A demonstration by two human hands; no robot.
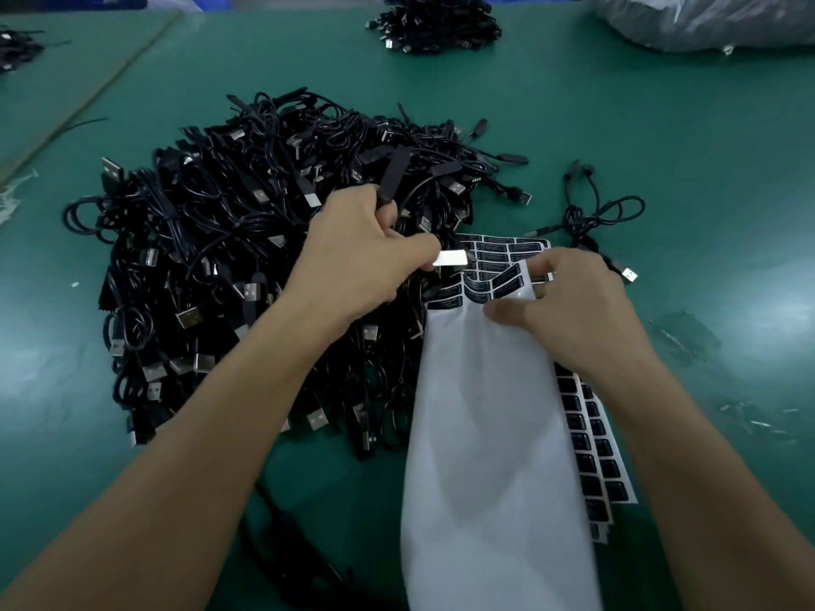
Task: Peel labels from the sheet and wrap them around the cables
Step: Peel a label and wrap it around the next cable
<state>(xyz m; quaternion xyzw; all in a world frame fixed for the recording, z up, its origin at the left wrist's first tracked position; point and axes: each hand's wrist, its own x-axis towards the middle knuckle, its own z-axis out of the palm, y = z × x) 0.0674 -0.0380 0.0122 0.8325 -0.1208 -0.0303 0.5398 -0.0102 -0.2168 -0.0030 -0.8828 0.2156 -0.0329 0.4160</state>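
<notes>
While the left hand (361, 258) grips a cable (394, 180) over the pile (220, 266), a pale label (450, 259) sits at its thumb tip. Right hand (573, 310) pinches the sheet (485, 412) at its curled-over far edge, just right of the left hand; black labels (498, 275) show there. Spare sheets (595, 456) lie beneath, on the green surface (661, 147). Loose cable (591, 218) right of pile; second pile (434, 24) far.

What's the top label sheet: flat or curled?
Curled, not flat: the label sheet bows up off the stack, its top edge bent where the right hand pinches it.
</notes>
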